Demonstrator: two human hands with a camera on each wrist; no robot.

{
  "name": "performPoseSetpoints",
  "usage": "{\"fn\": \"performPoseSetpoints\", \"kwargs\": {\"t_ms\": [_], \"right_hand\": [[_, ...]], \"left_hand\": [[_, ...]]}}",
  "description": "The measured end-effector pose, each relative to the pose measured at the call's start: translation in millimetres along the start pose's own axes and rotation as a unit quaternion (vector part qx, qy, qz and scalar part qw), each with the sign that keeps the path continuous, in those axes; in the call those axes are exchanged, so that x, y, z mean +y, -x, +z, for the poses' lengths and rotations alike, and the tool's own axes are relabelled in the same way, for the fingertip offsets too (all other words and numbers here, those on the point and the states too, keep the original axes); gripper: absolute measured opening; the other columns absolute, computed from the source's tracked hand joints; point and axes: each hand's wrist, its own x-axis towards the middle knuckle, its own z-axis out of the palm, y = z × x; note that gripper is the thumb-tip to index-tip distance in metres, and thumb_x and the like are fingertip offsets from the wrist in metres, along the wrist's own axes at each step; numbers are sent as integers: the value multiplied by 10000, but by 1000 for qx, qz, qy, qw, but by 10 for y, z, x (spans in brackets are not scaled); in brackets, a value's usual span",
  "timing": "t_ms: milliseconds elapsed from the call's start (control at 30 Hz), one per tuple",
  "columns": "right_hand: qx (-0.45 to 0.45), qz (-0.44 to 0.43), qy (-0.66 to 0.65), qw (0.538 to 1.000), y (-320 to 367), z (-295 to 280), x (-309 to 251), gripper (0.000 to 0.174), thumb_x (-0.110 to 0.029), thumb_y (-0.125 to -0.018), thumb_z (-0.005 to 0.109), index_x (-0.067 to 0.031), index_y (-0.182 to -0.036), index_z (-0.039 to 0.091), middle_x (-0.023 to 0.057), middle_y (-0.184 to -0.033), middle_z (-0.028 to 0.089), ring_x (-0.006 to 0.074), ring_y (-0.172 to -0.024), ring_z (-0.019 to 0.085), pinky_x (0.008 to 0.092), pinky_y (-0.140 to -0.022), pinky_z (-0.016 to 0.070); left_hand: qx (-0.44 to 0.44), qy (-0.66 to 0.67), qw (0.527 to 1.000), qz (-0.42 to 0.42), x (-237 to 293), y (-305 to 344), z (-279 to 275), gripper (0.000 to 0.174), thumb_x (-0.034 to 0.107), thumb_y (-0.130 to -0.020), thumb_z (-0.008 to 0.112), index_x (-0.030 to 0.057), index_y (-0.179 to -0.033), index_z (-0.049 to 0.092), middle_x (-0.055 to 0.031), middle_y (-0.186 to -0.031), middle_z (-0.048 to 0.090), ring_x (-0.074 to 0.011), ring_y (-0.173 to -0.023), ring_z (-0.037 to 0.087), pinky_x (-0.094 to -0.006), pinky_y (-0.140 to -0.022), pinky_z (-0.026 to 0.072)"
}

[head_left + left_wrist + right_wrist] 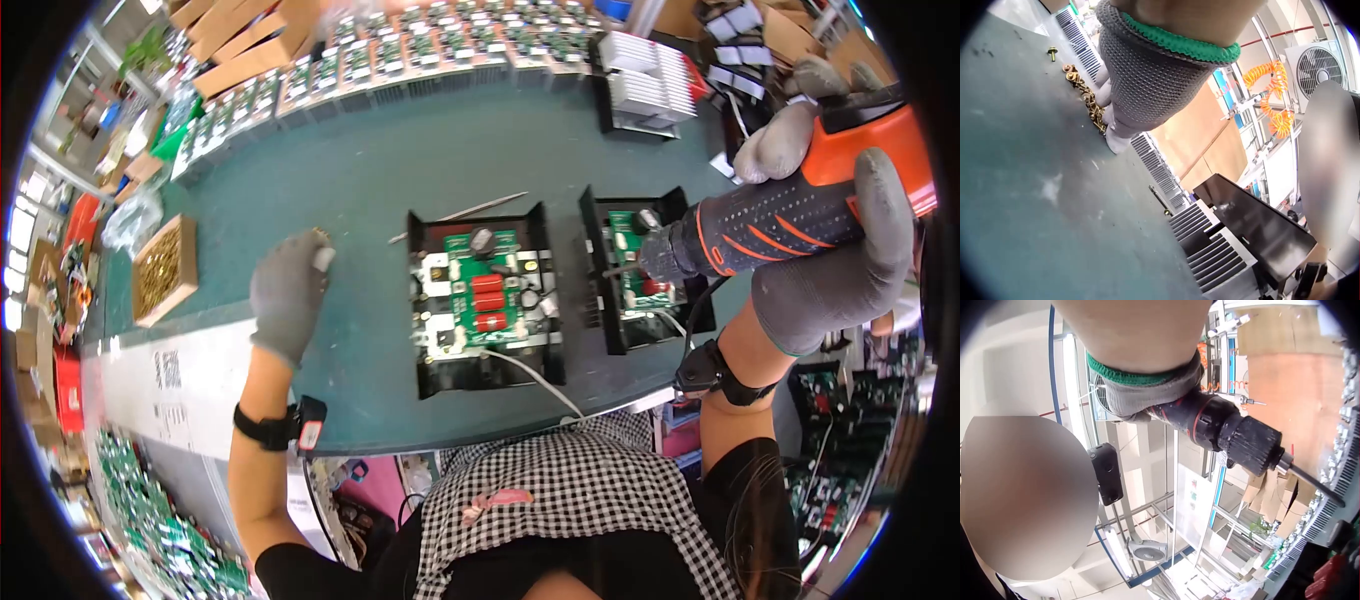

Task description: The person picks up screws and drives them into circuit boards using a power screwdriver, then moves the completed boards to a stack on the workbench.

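My left hand (290, 295), in a grey glove, rests low over the bench with its fingers curled at a small heap of brass-coloured screws (1088, 100). Thumb and fingertips are right at the screws, most of them hidden under the hand in the head view. My right hand (835, 290), gloved too, grips an orange and black power drill (770, 230). Its bit (1316, 487) points left over the right-hand circuit board (625, 235), which sits in a black heatsink frame. Between the hands lies another green board (487, 290) with red components in a black frame (425, 375).
A box of brass screws (160, 270) stands at the left. Behind the middle board lies a thin metal rod (485, 207). Rows of boards on heatsinks (400, 65) line the back, with stacked finned heatsinks (645, 85) at back right. A white cable (535, 375) reaches the front edge.
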Motion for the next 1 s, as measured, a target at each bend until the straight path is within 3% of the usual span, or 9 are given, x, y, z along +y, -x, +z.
{"fn": "performPoseSetpoints", "kwargs": {"t_ms": [33, 133, 200, 267, 333, 400, 633, 933, 1000], "right_hand": [[14, 2, -21, 1000, -32, -67, -31, 462, -212, -854, 479, 105, -1189, 472, 236, -988, 566, 239, -707, 502, 366, -667, 439], [34, 1, -80, 996, -119, -191, -93, 479, -222, -851, 466, 111, -1195, 468, 251, -1036, 554, 237, -698, 474, 369, -641, 421], [4, -6, -164, 986, -181, -323, -103, 471, -220, -864, 459, 98, -1212, 463, 252, -1137, 542, 219, -703, 452, 358, -634, 397], [-34, -11, -253, 967, -207, -433, -83, 459, -216, -884, 448, 79, -1237, 455, 241, -1218, 523, 196, -699, 432, 344, -621, 371], [-67, -16, -259, 963, -202, -526, -94, 469, -222, -893, 446, 66, -1262, 436, 234, -1216, 517, 185, -691, 436, 337, -614, 372], [-100, -26, -258, 961, -204, -638, -80, 491, -237, -900, 451, 54, -1293, 408, 226, -1205, 510, 176, -687, 445, 333, -606, 380], [-65, -25, -279, 958, -223, -626, -28, 525, -240, -885, 488, 44, -1311, 373, 227, -1221, 494, 193, -707, 505, 355, -598, 441], [-70, -20, -278, 958, -255, -630, -2, 529, -226, -891, 490, 30, -1335, 358, 226, -1224, 511, 214, -709, 558, 387, -610, 488], [-67, -11, -267, 961, -242, -615, -1, 531, -223, -893, 490, 27, -1341, 355, 226, -1225, 515, 219, -710, 570, 394, -613, 498]], "left_hand": [[5, 62, 997, -40, 124, -88, -107, 124, 72, -859, 606, 79, -972, 659, -59, -906, 688, -304, -831, 640, -341, -757, 505], [69, 247, 955, 147, 891, -384, -341, 160, 45, -861, 599, 56, -1016, 636, -96, -940, 692, -317, -825, 660, -314, -698, 516], [3, 309, 925, 221, 1310, -496, -293, 263, 38, -829, 635, 50, -1091, 613, -112, -870, 662, -318, -815, 640, -347, -708, 502], [-19, 254, 913, 319, 1653, -580, -290, 358, 50, -783, 679, 61, -1132, 601, -92, -817, 632, -311, -798, 620, -380, -709, 487], [-38, 246, 904, 348, 1881, -592, -225, 401, 59, -752, 696, 63, -1138, 588, -67, -786, 610, -306, -788, 604, -401, -713, 479], [-55, 272, 892, 358, 1986, -622, -176, 444, 72, -737, 707, 57, -1155, 558, -63, -806, 624, -304, -809, 612, -397, -719, 483], [-43, 296, 879, 372, 2162, -704, -248, 513, 65, -700, 746, 40, -1171, 544, -78, -819, 641, -339, -899, 622, -423, -788, 486], [-7, 244, 879, 409, 2175, -745, -222, 459, 109, -741, 744, 55, -1155, 554, -67, -792, 648, -344, -909, 626, -431, -902, 471], [-40, 249, 877, 409, 2142, -780, -231, 471, 127, -737, 751, 58, -1158, 552, -87, -816, 644, -351, -911, 617, -433, -907, 464]]}}
